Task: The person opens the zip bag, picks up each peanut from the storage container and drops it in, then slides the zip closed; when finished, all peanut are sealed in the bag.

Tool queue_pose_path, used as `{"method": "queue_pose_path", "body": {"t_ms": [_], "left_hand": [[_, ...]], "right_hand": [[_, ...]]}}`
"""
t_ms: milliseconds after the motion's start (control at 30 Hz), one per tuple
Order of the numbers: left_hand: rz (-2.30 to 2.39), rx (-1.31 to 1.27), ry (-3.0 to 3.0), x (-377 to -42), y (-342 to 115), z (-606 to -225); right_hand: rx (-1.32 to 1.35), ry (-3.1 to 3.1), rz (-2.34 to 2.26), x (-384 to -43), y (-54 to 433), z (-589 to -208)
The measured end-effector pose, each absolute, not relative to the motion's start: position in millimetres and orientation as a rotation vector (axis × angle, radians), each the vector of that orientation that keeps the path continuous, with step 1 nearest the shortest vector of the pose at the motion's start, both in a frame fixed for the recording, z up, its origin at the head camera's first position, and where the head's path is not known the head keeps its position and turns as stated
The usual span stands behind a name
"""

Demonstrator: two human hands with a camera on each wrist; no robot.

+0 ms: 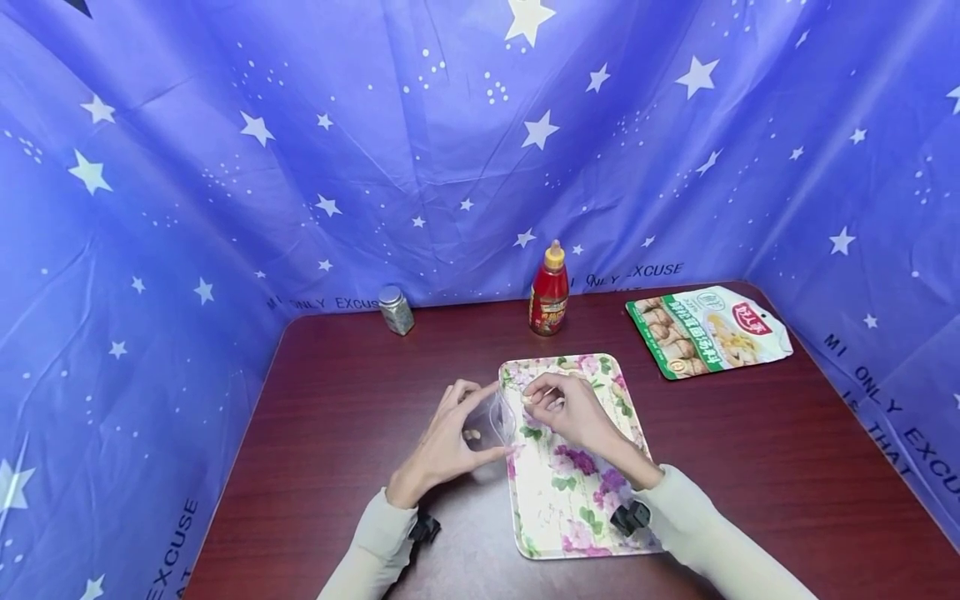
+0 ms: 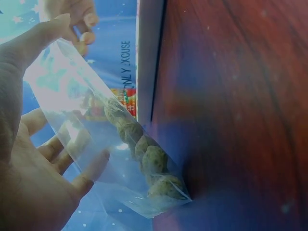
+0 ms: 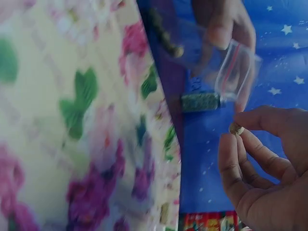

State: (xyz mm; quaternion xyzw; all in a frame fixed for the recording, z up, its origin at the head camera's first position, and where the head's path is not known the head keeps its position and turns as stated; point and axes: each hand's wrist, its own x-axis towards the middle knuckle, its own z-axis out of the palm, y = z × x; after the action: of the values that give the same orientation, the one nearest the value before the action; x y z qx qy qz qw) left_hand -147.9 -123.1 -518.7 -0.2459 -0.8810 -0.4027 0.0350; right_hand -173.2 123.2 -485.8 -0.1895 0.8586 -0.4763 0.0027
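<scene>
A clear zip bag (image 1: 486, 421) is held in my left hand (image 1: 442, 437), whose thumb and fingers spread around its mouth. Several small greenish-brown round lumps (image 2: 155, 160) lie in a row along the bag's lower edge in the left wrist view. My right hand (image 1: 573, 408) is just right of the bag's mouth, above the flowered tray (image 1: 540, 508). Between its thumb and fingertips it pinches one small tan lump (image 3: 236, 128), apart from the bag. What kind of food the lumps are, I cannot tell.
A red sauce bottle with a yellow cap (image 1: 549, 302) stands behind the tray. At the back left is a small jar of green flakes (image 1: 397, 313). A green and white food pouch (image 1: 708, 332) lies at the back right. Starry blue cloth surrounds the table.
</scene>
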Motion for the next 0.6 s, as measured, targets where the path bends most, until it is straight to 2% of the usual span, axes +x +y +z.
{"method": "queue_pose_path", "body": {"t_ms": [600], "left_hand": [[-1.08,-0.794,-2.627,-148.5,-124.0,-518.3]], "right_hand": [[-0.696,2.5,-1.525,-148.4,100.5,-477.5]]}}
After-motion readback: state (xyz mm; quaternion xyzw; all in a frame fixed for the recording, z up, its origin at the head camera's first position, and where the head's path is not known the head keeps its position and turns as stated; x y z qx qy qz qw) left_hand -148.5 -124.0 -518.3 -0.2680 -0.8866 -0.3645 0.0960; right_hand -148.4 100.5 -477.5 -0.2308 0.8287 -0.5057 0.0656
